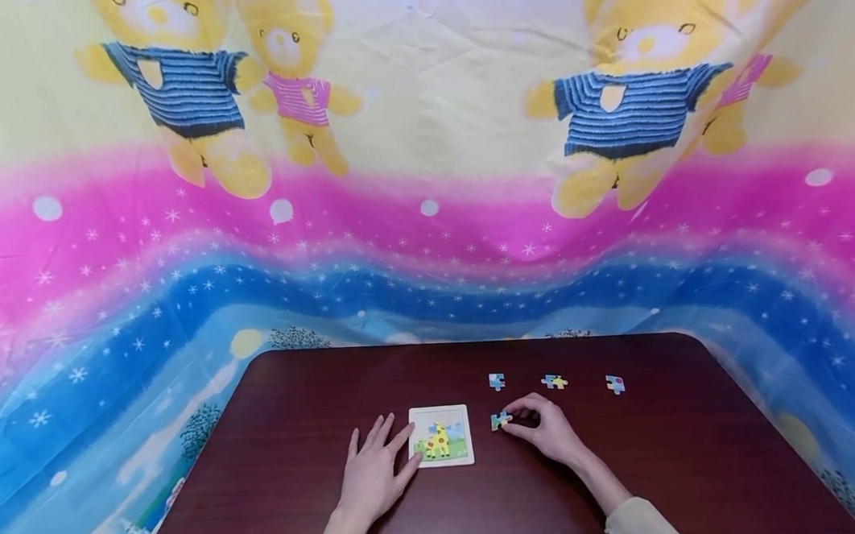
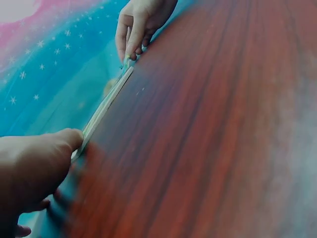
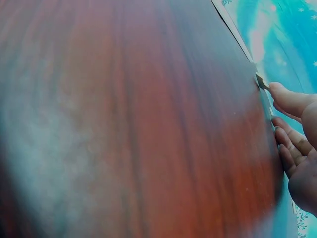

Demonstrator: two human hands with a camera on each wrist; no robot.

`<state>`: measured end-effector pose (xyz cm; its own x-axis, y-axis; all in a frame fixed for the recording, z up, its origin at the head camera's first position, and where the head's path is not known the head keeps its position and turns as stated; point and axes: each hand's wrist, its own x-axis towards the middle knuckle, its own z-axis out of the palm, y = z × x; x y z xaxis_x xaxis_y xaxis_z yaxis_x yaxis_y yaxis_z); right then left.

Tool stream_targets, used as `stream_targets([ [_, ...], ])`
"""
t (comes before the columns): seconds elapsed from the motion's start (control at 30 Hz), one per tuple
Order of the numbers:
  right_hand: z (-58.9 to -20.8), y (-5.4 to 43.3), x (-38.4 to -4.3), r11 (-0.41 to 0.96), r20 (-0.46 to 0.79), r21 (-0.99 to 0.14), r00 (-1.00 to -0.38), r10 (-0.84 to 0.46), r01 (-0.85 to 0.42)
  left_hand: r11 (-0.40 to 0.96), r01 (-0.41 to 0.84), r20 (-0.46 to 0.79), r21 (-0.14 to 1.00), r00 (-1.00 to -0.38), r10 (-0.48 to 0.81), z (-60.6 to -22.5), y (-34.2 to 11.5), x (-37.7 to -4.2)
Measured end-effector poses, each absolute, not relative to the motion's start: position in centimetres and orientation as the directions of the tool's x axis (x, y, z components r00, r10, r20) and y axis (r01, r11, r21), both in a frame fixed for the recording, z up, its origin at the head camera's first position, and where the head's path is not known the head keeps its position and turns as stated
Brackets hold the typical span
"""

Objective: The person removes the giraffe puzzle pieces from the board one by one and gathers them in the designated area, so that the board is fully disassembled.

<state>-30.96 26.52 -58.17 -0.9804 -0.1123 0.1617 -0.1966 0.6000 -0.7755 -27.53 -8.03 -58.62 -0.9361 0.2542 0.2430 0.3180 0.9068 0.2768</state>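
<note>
A square puzzle board (image 1: 442,465) with a pale rim and a giraffe picture lies on the dark wooden table. My left hand (image 1: 372,478) rests at its left side, fingers spread and fairly straight, with the thumb and a fingertip touching the rim. Just right of the board, my right hand (image 1: 550,430) pinches a jigsaw piece (image 1: 500,421) between thumb and finger. The left wrist view shows the board edge-on (image 2: 106,104), with the left thumb against it. In the right wrist view, the pinched piece (image 3: 262,83) appears edge-on at the thumb tip.
Three loose jigsaw pieces lie in a row beyond the right hand: a blue-white one (image 1: 496,382), a yellow-blue one (image 1: 554,381) and a blue one with red (image 1: 615,384). A printed bear curtain (image 1: 426,243) hangs behind the table (image 1: 297,411).
</note>
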Motion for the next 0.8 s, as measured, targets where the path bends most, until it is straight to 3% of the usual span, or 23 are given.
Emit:
stream_targets([
  [0.27, -58.1, 27.1, -30.9, 0.641, 0.205, -0.725, -0.967, -0.148, -0.252, 0.929, 0.328, 0.25, 0.171, -0.926, 0.281, -58.2, -7.6, -27.1],
  [0.63, -57.6, 26.6, -30.9, 0.646, 0.193, -0.733, -0.976, -0.105, -0.214, 0.932, 0.317, 0.244, 0.173, -0.931, 0.271, -58.5, -7.6, -26.9],
  [0.8, -56.5, 24.6, -30.7, 0.628, 0.195, -0.736, -0.967, -0.164, -0.254, 0.925, 0.325, 0.255, 0.198, -0.928, 0.271, -58.5, -7.5, -26.9],
])
